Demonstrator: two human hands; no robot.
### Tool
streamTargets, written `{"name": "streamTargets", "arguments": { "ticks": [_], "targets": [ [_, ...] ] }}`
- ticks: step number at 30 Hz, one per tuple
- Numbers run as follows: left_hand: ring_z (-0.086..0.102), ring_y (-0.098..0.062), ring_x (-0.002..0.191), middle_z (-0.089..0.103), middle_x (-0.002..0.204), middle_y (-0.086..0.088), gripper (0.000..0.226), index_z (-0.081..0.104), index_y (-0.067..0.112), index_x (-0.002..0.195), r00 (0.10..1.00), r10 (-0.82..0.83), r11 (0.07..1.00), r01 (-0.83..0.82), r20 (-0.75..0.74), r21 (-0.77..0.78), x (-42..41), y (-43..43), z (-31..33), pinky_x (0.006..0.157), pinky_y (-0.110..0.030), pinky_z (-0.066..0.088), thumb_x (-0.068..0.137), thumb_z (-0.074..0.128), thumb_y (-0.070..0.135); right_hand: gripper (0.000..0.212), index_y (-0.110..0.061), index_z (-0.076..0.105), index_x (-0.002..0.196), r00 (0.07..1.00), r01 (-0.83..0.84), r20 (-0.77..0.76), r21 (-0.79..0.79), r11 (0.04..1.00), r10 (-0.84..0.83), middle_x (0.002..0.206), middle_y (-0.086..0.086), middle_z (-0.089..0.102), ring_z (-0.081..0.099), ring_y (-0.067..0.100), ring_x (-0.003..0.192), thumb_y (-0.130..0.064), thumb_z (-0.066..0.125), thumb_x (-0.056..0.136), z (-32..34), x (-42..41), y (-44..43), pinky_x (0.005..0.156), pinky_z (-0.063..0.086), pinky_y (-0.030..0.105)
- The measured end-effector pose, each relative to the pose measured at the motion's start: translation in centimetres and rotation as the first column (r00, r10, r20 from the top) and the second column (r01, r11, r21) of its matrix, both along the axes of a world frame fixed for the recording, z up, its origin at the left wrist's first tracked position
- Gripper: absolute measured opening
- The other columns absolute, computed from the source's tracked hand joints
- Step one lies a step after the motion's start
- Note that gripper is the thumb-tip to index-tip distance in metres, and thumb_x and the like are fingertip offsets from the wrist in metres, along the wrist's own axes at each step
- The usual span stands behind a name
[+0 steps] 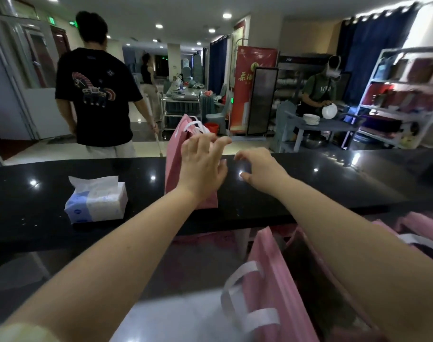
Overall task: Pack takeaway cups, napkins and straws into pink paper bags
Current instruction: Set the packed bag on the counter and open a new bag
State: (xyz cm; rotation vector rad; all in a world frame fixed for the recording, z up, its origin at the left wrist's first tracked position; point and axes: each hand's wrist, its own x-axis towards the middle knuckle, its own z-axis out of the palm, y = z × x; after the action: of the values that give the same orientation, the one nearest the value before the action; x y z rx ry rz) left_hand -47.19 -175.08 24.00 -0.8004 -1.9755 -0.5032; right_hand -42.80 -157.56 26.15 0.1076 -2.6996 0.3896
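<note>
A pink paper bag (pixel 174 154) with white handles stands upright on the black counter (pixel 321 183). My left hand (pixel 203 164) is in front of the bag's right side, fingers spread and relaxed, holding nothing. Just right of the bag, above the counter, my right hand (pixel 258 166) hovers with fingers loosely bent and empty. A soft pack of napkin tissues (pixel 97 199) lies on the counter to the left. Below the counter's near edge, another pink bag (pixel 267 280) with white handles stands open. No cups or straws are visible.
More pink bags (pixel 418 223) lie at the lower right behind the counter. Beyond it, a person in a black T-shirt (pixel 97 95) walks away on the left. Another person (pixel 319 92) handles white dishes at a grey cart on the right, beside shelving (pixel 408 95).
</note>
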Motion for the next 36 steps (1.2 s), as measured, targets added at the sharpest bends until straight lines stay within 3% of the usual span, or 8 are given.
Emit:
{"name": "streamTargets", "arguments": {
  "ticks": [2, 4, 10, 14, 19, 23, 28, 36],
  "targets": [
    [0.045, -0.032, 0.109, 0.055, 0.116, -0.011, 0.050, 0.055, 0.020, 0.122, 1.000, -0.022, 0.990, 0.019, -0.021, -0.137, 0.6, 3.4, 1.4, 0.091, -0.047, 0.036, 0.074, 0.069, 0.023, 0.042, -0.024, 0.055, 0.124, 0.999, 0.027, 0.020, 0.221, 0.975, -0.032, 0.124, 0.002, 0.057, 0.043, 0.024, 0.122, -0.016, 0.068, 0.085, 2.5, 1.3, 2.9, 0.101, 0.041, 0.044],
    [0.047, -0.033, 0.111, 0.055, 0.118, -0.009, 0.049, 0.055, 0.021, 0.122, 1.000, 0.001, 0.967, 0.006, 0.026, -0.254, 1.1, 6.8, 2.2, 0.091, -0.046, 0.035, 0.075, 0.068, 0.029, 0.039, -0.024, 0.055, 0.123, 0.993, 0.100, 0.036, 0.271, 0.957, -0.114, 0.123, 0.002, 0.057, 0.043, 0.025, 0.121, -0.017, 0.065, 0.086, 4.0, 3.0, 6.2, 0.100, 0.041, 0.044],
    [0.041, -0.031, 0.120, 0.050, 0.126, -0.008, 0.045, 0.048, 0.023, 0.127, 0.985, -0.034, 0.883, 0.109, 0.169, -0.456, 5.1, 17.1, 1.2, 0.098, -0.048, 0.030, 0.084, 0.057, 0.036, 0.036, -0.029, 0.057, 0.117, 0.908, 0.403, 0.056, 0.150, 0.903, -0.415, 0.124, 0.000, 0.056, 0.048, 0.025, 0.117, -0.020, 0.065, 0.083, 1.9, 12.2, 15.2, 0.095, 0.045, 0.040],
    [0.040, -0.031, 0.120, 0.048, 0.128, -0.008, 0.047, 0.048, 0.024, 0.129, 0.978, -0.191, 0.833, 0.205, 0.079, -0.515, 10.7, 25.1, 3.5, 0.098, -0.048, 0.031, 0.084, 0.056, 0.034, 0.028, -0.031, 0.060, 0.108, 0.805, 0.593, 0.033, -0.033, 0.805, -0.592, 0.115, -0.001, 0.060, 0.057, 0.024, 0.105, -0.020, 0.063, 0.082, 3.5, 19.8, 22.0, 0.089, 0.051, 0.041],
    [0.041, -0.032, 0.119, 0.050, 0.126, -0.007, 0.043, 0.051, 0.026, 0.126, 0.943, -0.331, 0.816, 0.308, 0.041, -0.489, 19.9, 35.1, 6.6, 0.095, -0.048, 0.032, 0.085, 0.057, 0.037, 0.029, -0.029, 0.064, 0.103, 0.760, 0.643, -0.003, -0.147, 0.752, -0.650, 0.109, 0.001, 0.064, 0.060, 0.023, 0.098, -0.017, 0.065, 0.077, 4.3, 30.9, 29.3, 0.087, 0.053, 0.041],
    [0.036, -0.031, 0.125, 0.047, 0.132, -0.007, 0.045, 0.048, 0.028, 0.132, 0.925, -0.315, 0.787, 0.380, 0.214, -0.487, 28.4, 42.1, 2.9, 0.098, -0.050, 0.034, 0.089, 0.054, 0.041, 0.029, -0.024, 0.067, 0.104, 0.763, 0.640, 0.043, -0.185, 0.745, -0.645, 0.107, 0.001, 0.066, 0.061, 0.020, 0.099, -0.016, 0.067, 0.077, 1.0, 39.8, 34.0, 0.086, 0.051, 0.034],
    [0.038, -0.029, 0.120, 0.045, 0.126, -0.006, 0.040, 0.047, 0.025, 0.130, 0.873, -0.213, 0.758, 0.431, 0.439, -0.489, 37.9, 49.1, -3.3, 0.093, -0.046, 0.037, 0.091, 0.053, 0.032, 0.033, -0.029, 0.062, 0.114, 0.775, 0.624, 0.148, -0.029, 0.781, -0.614, 0.119, -0.003, 0.059, 0.048, 0.021, 0.115, -0.024, 0.069, 0.082, -4.2, 50.1, 39.5, 0.095, 0.045, 0.039],
    [0.044, -0.031, 0.114, 0.050, 0.129, -0.007, 0.035, 0.051, 0.019, 0.121, 0.884, -0.099, 0.769, 0.359, 0.456, -0.529, 44.0, 53.7, -8.9, 0.090, -0.046, 0.039, 0.087, 0.051, 0.022, 0.039, -0.025, 0.052, 0.128, 0.756, 0.568, 0.184, 0.292, 0.769, -0.628, 0.128, -0.001, 0.051, 0.039, 0.026, 0.122, -0.015, 0.054, 0.090, -8.3, 56.5, 46.4, 0.096, 0.035, 0.038]
  ]
}}
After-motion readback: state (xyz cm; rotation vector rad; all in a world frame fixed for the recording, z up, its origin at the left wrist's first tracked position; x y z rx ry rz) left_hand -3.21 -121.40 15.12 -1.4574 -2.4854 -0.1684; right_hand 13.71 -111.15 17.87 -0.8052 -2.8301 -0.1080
